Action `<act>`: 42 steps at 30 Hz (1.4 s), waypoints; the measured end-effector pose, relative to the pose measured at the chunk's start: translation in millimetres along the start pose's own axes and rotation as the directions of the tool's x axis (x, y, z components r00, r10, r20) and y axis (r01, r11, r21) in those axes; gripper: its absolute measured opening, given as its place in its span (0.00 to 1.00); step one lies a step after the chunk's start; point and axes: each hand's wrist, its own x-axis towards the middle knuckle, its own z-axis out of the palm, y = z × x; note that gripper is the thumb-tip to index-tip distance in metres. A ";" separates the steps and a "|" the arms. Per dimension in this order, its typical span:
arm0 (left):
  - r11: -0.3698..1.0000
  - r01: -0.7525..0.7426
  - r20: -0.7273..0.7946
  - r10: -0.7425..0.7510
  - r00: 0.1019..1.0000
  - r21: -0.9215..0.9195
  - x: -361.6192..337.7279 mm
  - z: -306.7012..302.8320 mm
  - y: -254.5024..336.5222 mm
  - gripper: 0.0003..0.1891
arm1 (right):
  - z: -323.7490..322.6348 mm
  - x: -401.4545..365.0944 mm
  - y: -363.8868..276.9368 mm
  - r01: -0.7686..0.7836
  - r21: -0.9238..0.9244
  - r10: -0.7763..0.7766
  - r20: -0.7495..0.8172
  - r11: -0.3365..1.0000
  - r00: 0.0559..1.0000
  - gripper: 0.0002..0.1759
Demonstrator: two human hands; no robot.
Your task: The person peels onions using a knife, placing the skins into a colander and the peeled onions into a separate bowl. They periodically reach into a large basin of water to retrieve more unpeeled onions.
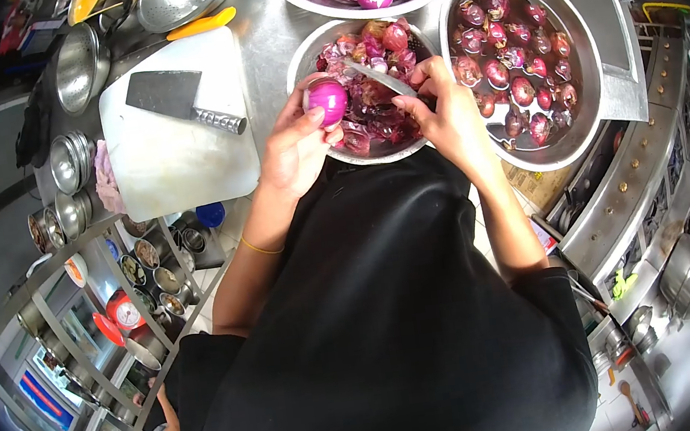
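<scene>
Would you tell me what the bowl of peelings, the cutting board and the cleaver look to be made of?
The bowl of peelings looks like stainless steel: a bright, reflective rim. The cutting board seems white plastic, matt and smooth. The cleaver has a dull grey metal blade and a ribbed, shiny handle, probably steel too.

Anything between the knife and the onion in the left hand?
Nothing visible. The knife in the right hand points toward the onion held in the left hand; only open air lies between them, above the bowl of peels.
</scene>
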 end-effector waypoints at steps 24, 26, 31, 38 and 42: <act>0.836 -0.269 0.048 0.281 0.959 0.478 2.1 23.2 10.4 0.33 | -6.1 -20.7 -38.8 0.204 0.330 -0.244 0.085 0.922 0.966 0.19; 0.827 -0.271 0.052 0.283 0.958 0.493 2.6 21.7 10.4 0.33 | -7.4 -19.8 -40.5 0.181 0.317 -0.219 0.087 0.931 0.972 0.19; 0.830 -0.248 0.052 0.257 0.965 0.499 1.5 21.8 9.8 0.33 | -6.8 -18.0 -40.3 0.189 0.295 -0.223 0.085 0.937 0.971 0.20; 0.851 -0.256 0.071 0.252 0.965 0.459 1.6 22.3 8.9 0.33 | 1.8 -14.4 -40.9 0.339 0.364 -0.365 0.003 0.868 0.931 0.24; 0.851 -0.245 0.082 0.234 0.969 0.464 -0.2 21.2 9.8 0.33 | -5.7 -15.5 -41.6 0.228 0.361 -0.301 0.160 0.904 0.940 0.22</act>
